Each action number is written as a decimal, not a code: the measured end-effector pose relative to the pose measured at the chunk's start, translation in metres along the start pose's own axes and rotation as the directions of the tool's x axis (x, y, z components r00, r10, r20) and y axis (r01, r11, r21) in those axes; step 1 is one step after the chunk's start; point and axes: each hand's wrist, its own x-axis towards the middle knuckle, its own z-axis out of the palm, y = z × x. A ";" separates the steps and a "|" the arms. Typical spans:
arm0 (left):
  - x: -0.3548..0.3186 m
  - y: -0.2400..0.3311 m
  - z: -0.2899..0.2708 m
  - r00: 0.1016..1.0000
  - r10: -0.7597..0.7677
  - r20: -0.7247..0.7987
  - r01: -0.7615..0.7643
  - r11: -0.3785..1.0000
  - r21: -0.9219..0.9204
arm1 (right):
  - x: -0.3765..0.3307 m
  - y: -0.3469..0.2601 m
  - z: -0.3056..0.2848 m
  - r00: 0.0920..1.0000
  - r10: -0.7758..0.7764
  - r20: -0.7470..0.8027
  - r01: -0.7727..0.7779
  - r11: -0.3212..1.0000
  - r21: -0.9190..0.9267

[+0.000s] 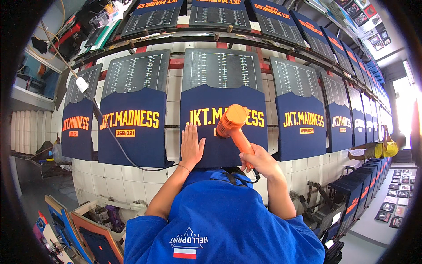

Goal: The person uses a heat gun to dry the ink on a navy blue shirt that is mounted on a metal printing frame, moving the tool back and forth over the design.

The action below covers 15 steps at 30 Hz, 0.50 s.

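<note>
A navy T-shirt (198,149) with yellow and orange lettering lies stretched over a dark ruled printing board (221,66) before me. My left hand (192,146) rests flat on the shirt by the left end of the lettering, fingers straight and holding nothing. My right hand (260,161) is wrapped round the handle of an orange hair dryer (233,121). The dryer's head is over the middle of the print and hides part of the letters. Its dark cord starts below my right hand.
More printed navy shirts sit on boards to the left (132,147) and right (301,143), with another row beyond a metal rail (149,42). A cable with a white connector (82,84) crosses the left boards. Framed screens (94,229) stand lower left. A person in yellow (387,148) works far right.
</note>
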 end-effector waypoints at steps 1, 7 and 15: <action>-0.002 0.000 0.000 1.000 0.002 0.003 -0.002 1.000 -0.011 | 0.001 0.000 0.000 1.000 -0.008 0.003 0.008 1.000 0.011; -0.012 -0.013 -0.002 0.999 -0.010 -0.044 0.006 0.995 -0.104 | 0.006 -0.003 0.010 0.999 -0.033 -0.012 0.033 0.999 -0.004; -0.012 -0.118 -0.047 0.889 -0.298 -0.348 0.363 0.922 0.137 | 0.006 -0.008 0.020 1.000 -0.019 -0.017 0.018 1.000 -0.025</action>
